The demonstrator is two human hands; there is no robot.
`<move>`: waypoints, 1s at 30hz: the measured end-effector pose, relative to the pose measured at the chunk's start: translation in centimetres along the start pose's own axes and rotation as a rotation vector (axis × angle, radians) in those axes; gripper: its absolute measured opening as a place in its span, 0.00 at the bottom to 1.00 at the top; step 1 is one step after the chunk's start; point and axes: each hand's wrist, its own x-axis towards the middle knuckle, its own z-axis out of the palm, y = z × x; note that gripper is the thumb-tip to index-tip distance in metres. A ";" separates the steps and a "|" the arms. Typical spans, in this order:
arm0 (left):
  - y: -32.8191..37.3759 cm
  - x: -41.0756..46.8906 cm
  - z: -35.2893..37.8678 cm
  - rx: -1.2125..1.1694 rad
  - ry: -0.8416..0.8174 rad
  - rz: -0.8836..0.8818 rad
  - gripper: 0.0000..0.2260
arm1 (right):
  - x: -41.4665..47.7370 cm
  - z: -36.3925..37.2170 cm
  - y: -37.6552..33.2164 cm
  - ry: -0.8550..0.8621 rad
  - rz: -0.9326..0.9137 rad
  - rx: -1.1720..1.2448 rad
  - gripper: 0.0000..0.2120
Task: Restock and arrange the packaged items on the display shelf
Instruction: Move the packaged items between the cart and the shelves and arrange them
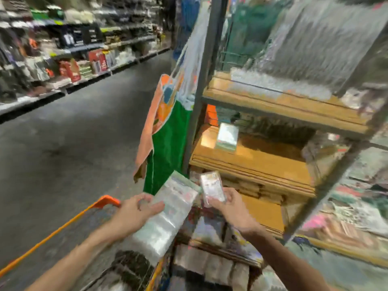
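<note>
Two packets are in hand, low in the view and just in front of the rack. The left hand (136, 211) grasps a large clear packet (168, 215) by its near edge, thumb and fingers closed over the film. The right hand (228, 204) pinches a small packet (212, 189) upright between thumb and fingers, and the two packets nearly touch at their top corners. Under the left forearm runs the orange rim of a cart (63, 225), and below the right hand lie crowded goods on the bottom shelf (210, 227), too blurred to name. Beyond that is the middle shelf (262, 162), a wooden board with a lone packet (227, 137) sitting near its left end; both held packets are probably bound for the space beside it. The risks lie there. The big packet looks limp and slick and is held by one edge only, so it could sag, slip out, or catch on the upright post (199, 91) or the green and orange hanging cloth (168, 143) on the way in. A careless push could also knock the lone packet askew. Higher up, the upper shelf (283, 101) holds silvery wrapped stock, and across the aisle stands the far shelving (84, 55).
</note>
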 end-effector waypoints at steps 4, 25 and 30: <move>6.6 3.0 7.5 -0.185 -0.235 -0.082 0.28 | 0.3 -8.9 0.1 0.209 -0.011 0.103 0.16; 24.2 16.5 33.7 -0.839 -0.293 -0.529 0.10 | 8.6 -30.4 1.7 0.425 -0.082 0.206 0.19; 24.1 17.7 33.5 -0.217 -0.582 -0.405 0.13 | 9.6 -31.2 2.2 0.337 -0.163 0.174 0.17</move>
